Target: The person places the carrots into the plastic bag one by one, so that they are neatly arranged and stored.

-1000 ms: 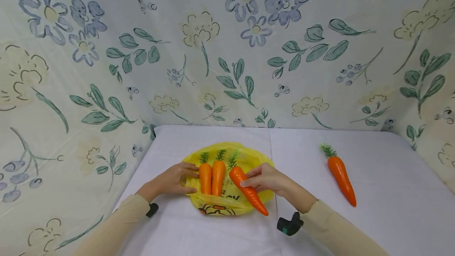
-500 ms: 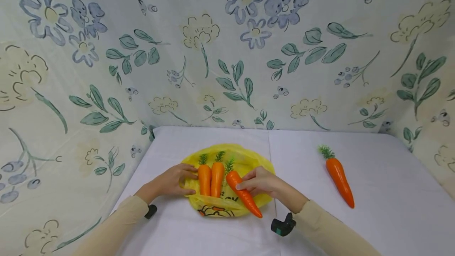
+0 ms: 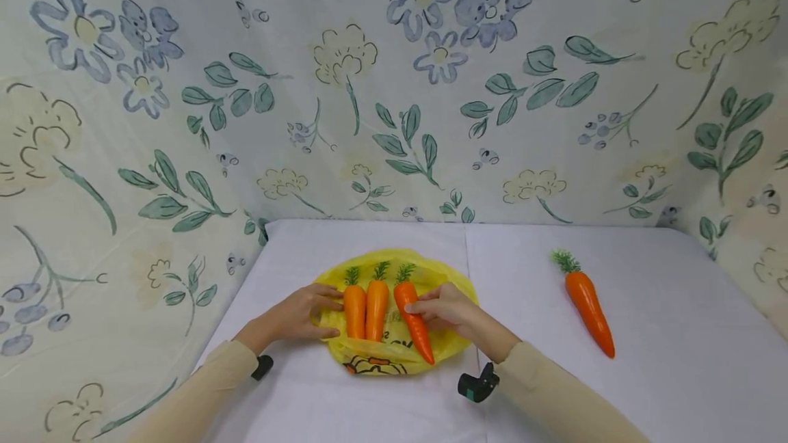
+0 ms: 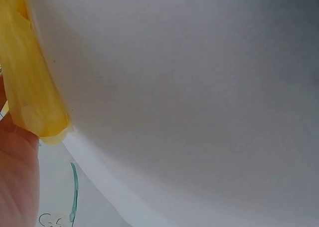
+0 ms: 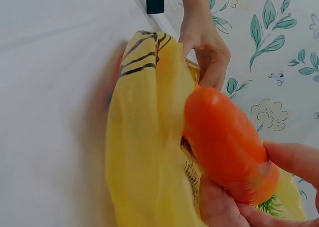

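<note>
In the head view a yellow plastic bag (image 3: 403, 256) with a dark printed picture lies spread on the table, its mouth held apart. Two orange toy carrots (image 3: 355, 313) with green tops lie side by side in its left part. My right hand (image 3: 452, 307) pinches a third carrot (image 3: 421, 339) between thumb and fingers over the bag's right part, its green top pointing away. The right wrist view shows this carrot's tip (image 5: 212, 107) close up beside the bag's front fold. At the bag's left edge, my left hand (image 3: 298, 313) grips the plastic with curled fingers.
Another carrot (image 3: 589, 313) lies on the white tablecloth (image 3: 523, 402) to the right, well apart from the bag. Floral cloth (image 3: 345, 176) hangs behind the table and along its sides. A dark wrist camera (image 3: 478, 383) sits below the right wrist.
My right hand has moved left with its carrot, which has turned more upright and now lies farther inside the bag's outline. The left hand keeps its place on the bag.
</note>
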A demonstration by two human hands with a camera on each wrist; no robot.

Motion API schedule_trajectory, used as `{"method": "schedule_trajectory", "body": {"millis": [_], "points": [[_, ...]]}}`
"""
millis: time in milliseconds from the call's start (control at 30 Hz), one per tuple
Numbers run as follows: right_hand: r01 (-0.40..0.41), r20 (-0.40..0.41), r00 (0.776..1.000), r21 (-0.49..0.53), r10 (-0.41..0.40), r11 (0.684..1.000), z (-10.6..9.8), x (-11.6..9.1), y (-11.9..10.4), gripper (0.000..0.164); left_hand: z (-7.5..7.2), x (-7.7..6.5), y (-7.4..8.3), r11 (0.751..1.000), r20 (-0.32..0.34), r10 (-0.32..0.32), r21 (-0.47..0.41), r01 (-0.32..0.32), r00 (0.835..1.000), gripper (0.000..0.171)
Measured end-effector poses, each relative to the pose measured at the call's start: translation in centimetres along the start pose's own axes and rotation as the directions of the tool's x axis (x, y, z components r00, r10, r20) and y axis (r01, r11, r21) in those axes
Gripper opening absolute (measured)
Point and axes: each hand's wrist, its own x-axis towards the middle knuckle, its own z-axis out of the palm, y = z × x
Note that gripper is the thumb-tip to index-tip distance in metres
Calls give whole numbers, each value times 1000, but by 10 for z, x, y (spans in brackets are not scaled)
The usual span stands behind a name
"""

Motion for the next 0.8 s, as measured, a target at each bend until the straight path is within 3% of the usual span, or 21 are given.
{"method": "schedule_trajectory", "body": {"millis": [400, 633, 800], "points": [[22, -62, 998, 1, -22, 1000, 14, 10, 0, 41, 2, -2, 0, 1000, 15, -24, -16, 24, 1000, 54], [51, -71, 996, 3, -51, 999, 17, 13, 3, 42, 3, 1, 0, 1000, -15, 22, 3, -22, 1000, 52], [56, -72, 996, 50, -52, 997, 20, 16, 8, 41, 2, 1, -1, 1000, -15, 11, 7, -11, 1000, 51]]}}
